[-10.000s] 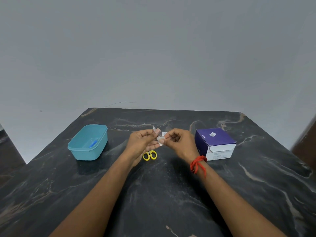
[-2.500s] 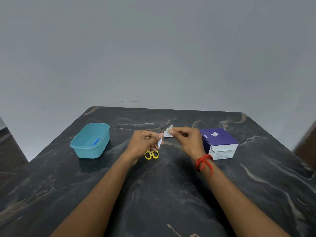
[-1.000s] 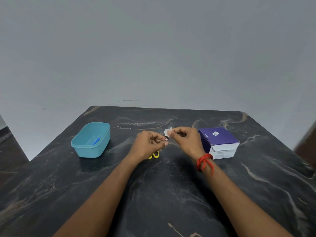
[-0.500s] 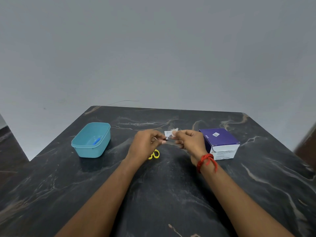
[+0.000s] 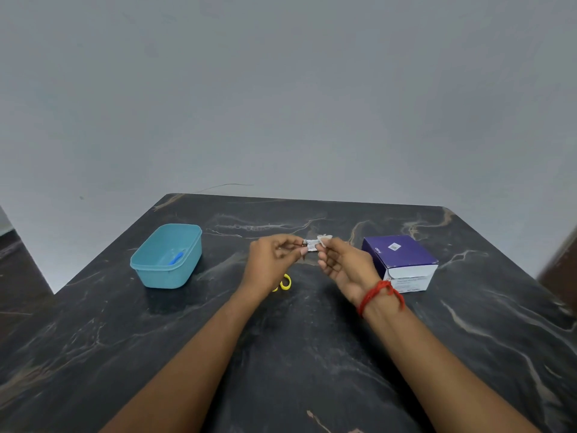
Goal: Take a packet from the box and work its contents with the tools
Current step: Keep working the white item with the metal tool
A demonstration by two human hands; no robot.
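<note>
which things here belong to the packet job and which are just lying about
Job: small white paper packet, pinched by left hand and right hand; purple cardboard box; yellow-handled scissors.
Lying about: teal plastic tub holding a small blue item.

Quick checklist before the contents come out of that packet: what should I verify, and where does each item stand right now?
1. Packet held at both ends: ok. The left hand and right hand each pinch an end of the packet, above the table.
2. Packet torn open: cannot tell, too small.
3. Scissors in reach: ok. The scissors lie on the table just below the left hand; only the yellow handles show.
4. Tub ready: ok. The teal tub stands open on the left, with a blue item inside.
5. Box out of the way: ok. The purple box sits right of the right hand, apart from it.
</note>
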